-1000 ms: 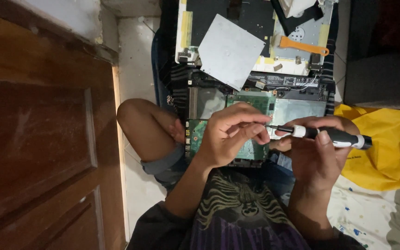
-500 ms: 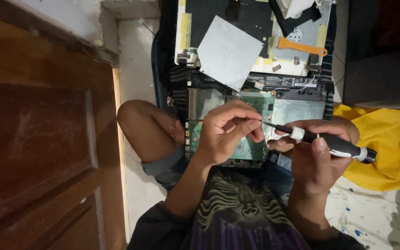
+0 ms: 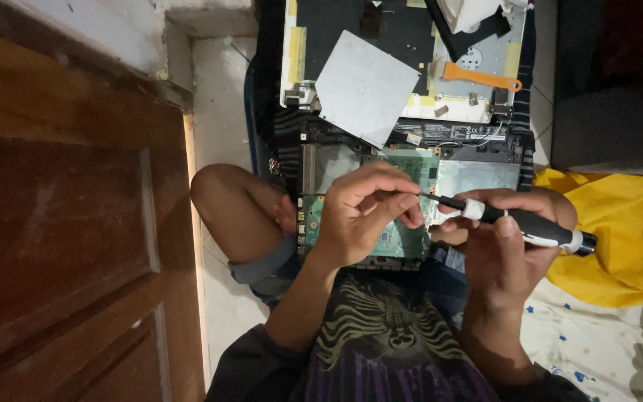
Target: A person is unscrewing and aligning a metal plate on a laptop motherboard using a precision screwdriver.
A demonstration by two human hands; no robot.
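Observation:
An opened laptop base (image 3: 478, 175) with a green circuit board (image 3: 400, 242) rests on my lap. My right hand (image 3: 507, 246) grips a black and white screwdriver (image 3: 530, 227), its shaft angled left and slightly up. My left hand (image 3: 362, 212) hovers over the board, and its fingertips pinch the screwdriver's tip. What sits between those fingertips is hidden. My bare knee (image 3: 236, 205) is at the left of the laptop.
A square grey metal plate (image 3: 366, 85) and an orange pry tool (image 3: 481, 77) lie on the removed laptop cover (image 3: 303, 52) further away. A wooden door (image 3: 68, 238) fills the left. Yellow cloth (image 3: 626, 231) lies at the right, on a pale patterned sheet (image 3: 582, 346).
The screwdriver's handle has dropped, so the tool now slants down to the right. My left fingers have closed around its tip.

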